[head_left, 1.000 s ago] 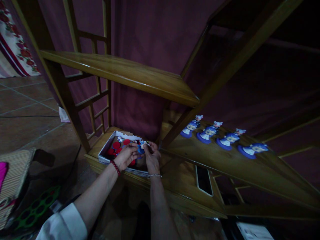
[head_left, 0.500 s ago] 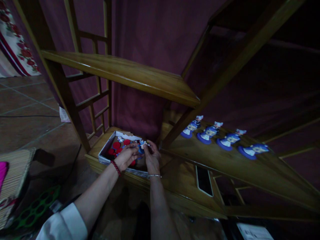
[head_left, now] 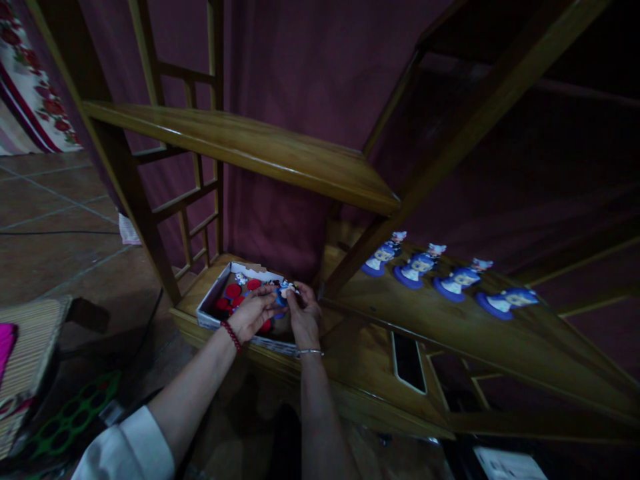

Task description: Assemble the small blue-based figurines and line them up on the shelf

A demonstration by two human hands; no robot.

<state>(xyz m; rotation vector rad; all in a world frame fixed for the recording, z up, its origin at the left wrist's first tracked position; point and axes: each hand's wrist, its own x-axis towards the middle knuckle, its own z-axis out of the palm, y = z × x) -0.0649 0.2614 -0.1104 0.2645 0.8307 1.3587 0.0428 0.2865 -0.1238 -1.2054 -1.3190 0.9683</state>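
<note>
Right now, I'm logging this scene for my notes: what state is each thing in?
Small figurine, held.
Right hand, closed on it.
Left hand, fingers at the figurine, grip unclear.
Box, open-topped.
Red round pieces, lying in the box.
Shelf figurines, standing in a row.
Phone, lying flat, screen dark.

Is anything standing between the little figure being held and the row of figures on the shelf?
Yes: seen from here, a wooden post slants between the little figure in the right hand and the row of figures.
</note>
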